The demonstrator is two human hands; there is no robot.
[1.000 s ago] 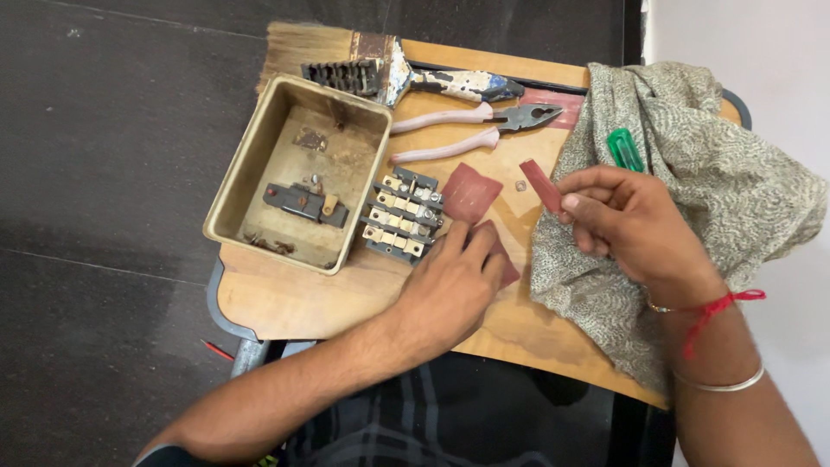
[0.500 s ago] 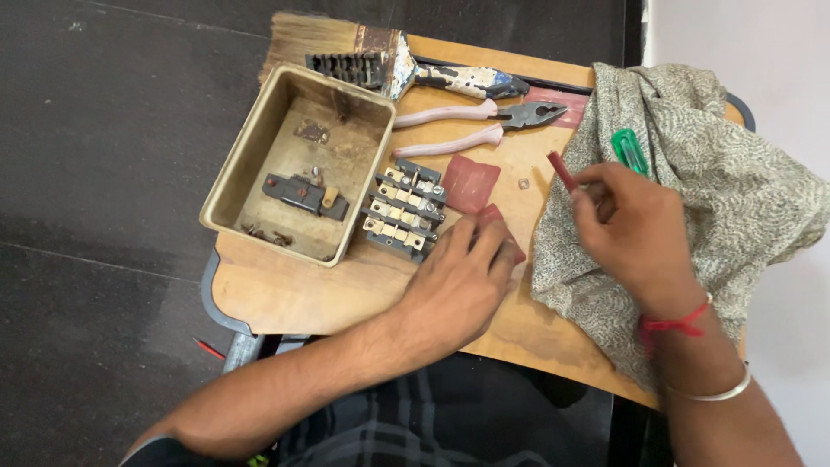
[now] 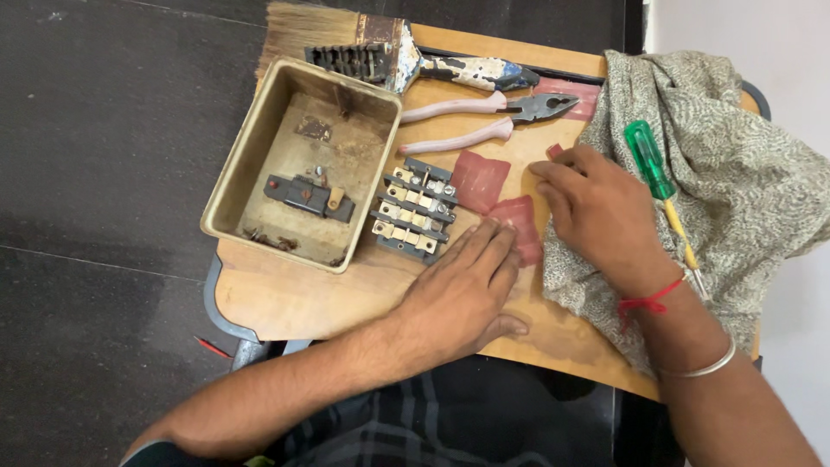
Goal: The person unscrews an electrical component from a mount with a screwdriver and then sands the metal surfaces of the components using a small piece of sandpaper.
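Sandpaper pieces (image 3: pixel 497 195) — two reddish scraps near the board's (image 3: pixel 285 298) middle, right of the terminal block (image 3: pixel 413 210). Left hand (image 3: pixel 462 290) lies flat, fingers together, tips on the nearer scrap. Right hand (image 3: pixel 596 212) rests on the cloth (image 3: pixel 735 164) — fingers curled over a small red bit (image 3: pixel 554 151); grip unclear.

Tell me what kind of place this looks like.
Probably a makeshift home repair spot: a small wooden board over the lap holds pliers, a green screwdriver and a terminal block.
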